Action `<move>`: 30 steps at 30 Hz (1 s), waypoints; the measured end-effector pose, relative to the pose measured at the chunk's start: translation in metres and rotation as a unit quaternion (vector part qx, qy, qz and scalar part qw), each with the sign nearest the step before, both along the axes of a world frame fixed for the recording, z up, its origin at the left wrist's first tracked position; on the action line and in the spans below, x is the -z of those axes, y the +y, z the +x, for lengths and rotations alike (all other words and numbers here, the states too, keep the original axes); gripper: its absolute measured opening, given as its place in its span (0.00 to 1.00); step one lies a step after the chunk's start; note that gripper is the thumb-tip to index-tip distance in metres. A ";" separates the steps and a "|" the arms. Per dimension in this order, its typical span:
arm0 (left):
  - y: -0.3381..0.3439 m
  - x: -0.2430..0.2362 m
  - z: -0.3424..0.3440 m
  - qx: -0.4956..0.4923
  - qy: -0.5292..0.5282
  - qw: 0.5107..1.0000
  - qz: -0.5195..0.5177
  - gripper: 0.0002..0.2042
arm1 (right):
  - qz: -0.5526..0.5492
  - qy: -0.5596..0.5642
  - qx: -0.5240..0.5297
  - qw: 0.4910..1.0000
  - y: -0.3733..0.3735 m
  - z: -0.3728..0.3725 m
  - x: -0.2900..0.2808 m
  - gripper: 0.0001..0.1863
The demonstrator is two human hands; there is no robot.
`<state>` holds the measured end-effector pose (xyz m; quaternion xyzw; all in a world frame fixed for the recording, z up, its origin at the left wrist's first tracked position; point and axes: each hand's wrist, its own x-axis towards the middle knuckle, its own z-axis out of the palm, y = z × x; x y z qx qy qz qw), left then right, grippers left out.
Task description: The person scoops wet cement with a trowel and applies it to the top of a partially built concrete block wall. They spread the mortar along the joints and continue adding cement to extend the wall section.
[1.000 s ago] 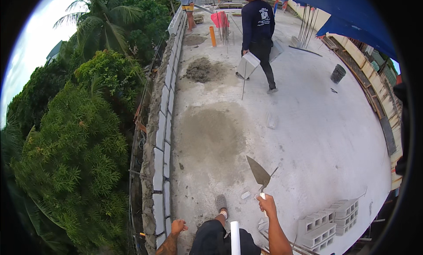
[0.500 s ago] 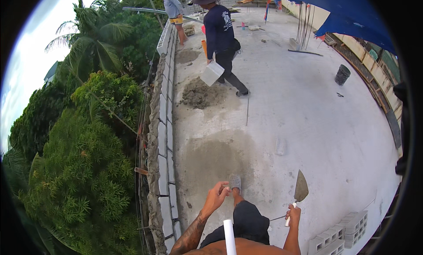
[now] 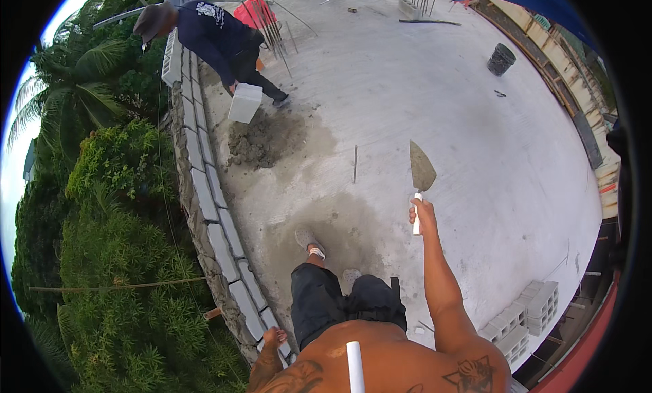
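Note:
My right hand (image 3: 421, 213) is closed on the white handle of a pointing trowel (image 3: 422, 164), its blade pointing away from me over the concrete floor (image 3: 502, 189). My left hand (image 3: 274, 337) hangs low beside the white block wall (image 3: 224, 250), fingers curled with nothing visible in them. My dark shorts and feet are below, over a damp grey patch. A white tube (image 3: 355, 366) rises at the bottom centre, in front of my torso.
A co-worker (image 3: 210, 43) carries a white block (image 3: 245, 103) beside a mortar pile (image 3: 251, 145); another person is partly visible behind. Upright rebar (image 3: 268, 33), a black bucket (image 3: 500, 60) and stacked hollow blocks (image 3: 530, 311) stand on the floor. Trees lie beyond the wall.
I have stepped forward. My left hand has dropped from mid-stride to low by the wall. The co-worker has moved left toward the wall with the block, leaning forward.

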<state>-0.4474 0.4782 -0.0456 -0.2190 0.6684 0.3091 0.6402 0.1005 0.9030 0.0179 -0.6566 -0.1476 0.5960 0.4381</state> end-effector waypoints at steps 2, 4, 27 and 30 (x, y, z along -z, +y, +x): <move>-0.003 0.025 0.006 0.196 0.104 0.963 -0.151 0.08 | -0.016 0.000 -0.004 1.000 0.044 -0.015 0.005 0.10; 0.023 0.035 0.003 0.258 0.045 0.953 -0.155 0.10 | -0.017 -0.011 0.001 1.000 0.085 -0.030 0.020 0.10; 1.097 -0.031 -0.173 0.555 0.397 0.675 0.280 0.23 | -0.318 -0.048 0.354 0.878 0.348 -0.026 0.115 0.10; 1.121 -0.012 -0.114 0.715 0.257 0.598 0.256 0.23 | -0.321 -0.057 0.262 0.908 0.497 -0.009 0.104 0.15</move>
